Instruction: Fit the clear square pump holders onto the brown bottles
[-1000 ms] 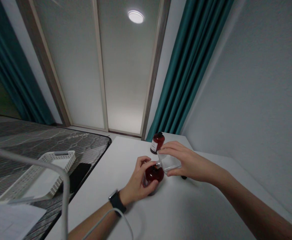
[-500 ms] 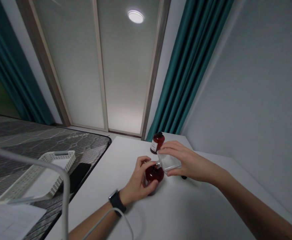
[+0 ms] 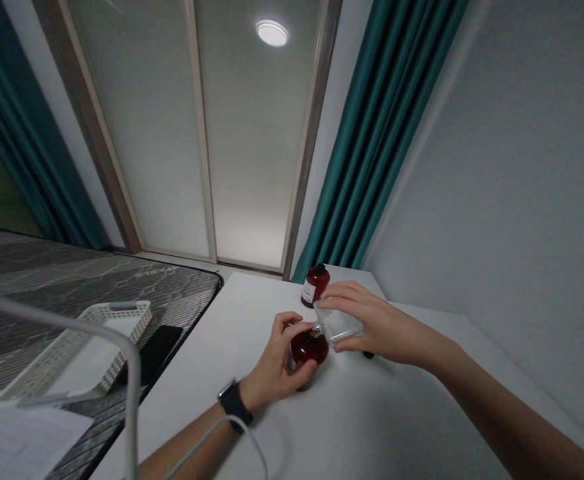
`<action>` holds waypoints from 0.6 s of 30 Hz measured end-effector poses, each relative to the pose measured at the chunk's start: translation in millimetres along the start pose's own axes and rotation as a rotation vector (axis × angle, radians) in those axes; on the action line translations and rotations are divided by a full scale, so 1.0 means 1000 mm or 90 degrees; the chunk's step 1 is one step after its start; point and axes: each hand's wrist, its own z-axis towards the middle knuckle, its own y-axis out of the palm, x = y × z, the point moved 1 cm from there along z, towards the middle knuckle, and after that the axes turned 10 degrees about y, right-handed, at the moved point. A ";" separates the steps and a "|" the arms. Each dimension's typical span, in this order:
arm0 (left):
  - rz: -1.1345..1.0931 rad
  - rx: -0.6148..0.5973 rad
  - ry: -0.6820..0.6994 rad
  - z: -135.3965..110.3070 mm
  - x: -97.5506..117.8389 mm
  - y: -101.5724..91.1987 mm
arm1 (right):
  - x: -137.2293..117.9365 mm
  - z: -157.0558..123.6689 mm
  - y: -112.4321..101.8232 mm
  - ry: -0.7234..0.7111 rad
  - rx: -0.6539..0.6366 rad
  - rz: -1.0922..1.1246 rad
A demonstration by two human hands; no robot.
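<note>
Holding two bottles neck to neck

Head view: the left hand (image 3: 275, 363) was wrapped around a round red bottle (image 3: 308, 348), fingers closed on its side, low over the white table (image 3: 372, 427) (whether the bottle's base touched the tabletop could not be told). The right hand (image 3: 379, 323) was clamped on a clear square bottle (image 3: 341, 325), thumb below and fingers over its top. It held the bottle tipped on its side, so that its metal neck met the top of the round red bottle. The two hands sat close together, joined only through the bottles. A black watch (image 3: 233, 402) circled the left wrist, and a white cable (image 3: 207, 433) curved across that forearm. Just behind the right hand's fingers stood a labelled red bottle (image 3: 314, 285), upright, near the table's far edge by the teal curtain (image 3: 372, 133). A small dark object (image 3: 368, 355) lay on the table under the right hand; what it was could not be told. Well to the left, on a dark patterned surface, lay a white basket (image 3: 85, 347) with a black phone (image 3: 158, 347) just beside it.
</note>
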 end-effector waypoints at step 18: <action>0.000 -0.003 -0.006 0.000 0.000 0.000 | 0.004 0.000 0.003 -0.012 0.021 0.000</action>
